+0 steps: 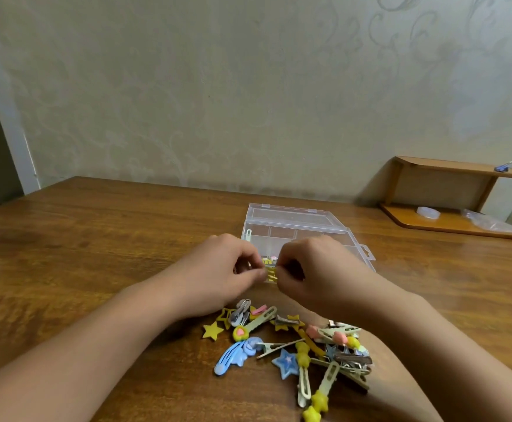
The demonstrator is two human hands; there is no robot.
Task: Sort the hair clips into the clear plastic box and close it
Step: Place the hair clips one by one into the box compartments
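Hair clips (291,345) lay heaped on table (96,239), near us. Our left hand (230,269) and right hand (309,269) both pinched yellow clip (270,274) over open clear plastic box (294,226).

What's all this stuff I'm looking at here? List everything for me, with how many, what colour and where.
clear plastic box: one, transparent, lid open, on the table beyond the hands; a few small clips already inside
yellow clip: one, yellow, pinched between both hands over the box's near edge
loose hair clips: a pile too tangled to count, yellow, blue, pink, cream and metal, on the table nearest the camera
blue star clip: one, blue, in that pile
wooden table: one, brown, under everything
wooden shelf: one, light brown, far right by the wall, with small unclear items on it
wall: pale, patterned, behind the table
left hand: one, pinching the yellow clip
right hand: one, pinching the same clip
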